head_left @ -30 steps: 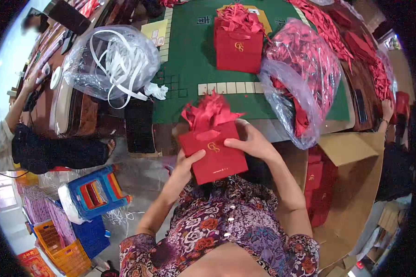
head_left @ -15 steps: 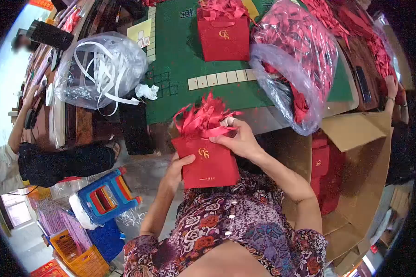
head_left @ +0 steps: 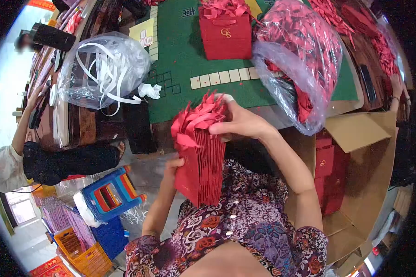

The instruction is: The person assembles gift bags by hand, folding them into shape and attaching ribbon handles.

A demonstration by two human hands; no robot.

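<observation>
A thick stack of flat red paper gift bags [head_left: 203,171], with red ribbons [head_left: 201,115] bunched along the top, is held in front of my chest. It is turned so that its many layered side edges face me. My left hand [head_left: 172,168] grips the stack from the left, thumb on the front bag. At the upper right, my right hand [head_left: 238,119] is closed on the top of the stack by the ribbons. Its other fingers are partly hidden behind.
On the green table [head_left: 180,60] stand another bundle of red bags [head_left: 226,39], a plastic bag of red ribbons [head_left: 305,60] and a plastic bag of white straps [head_left: 106,69]. An open cardboard box [head_left: 356,184] holds red bags at right. Other people sit at both sides.
The stack has turned from showing its front with the gold logo to showing its layered side edges. My right hand has shifted slightly up along the top.
</observation>
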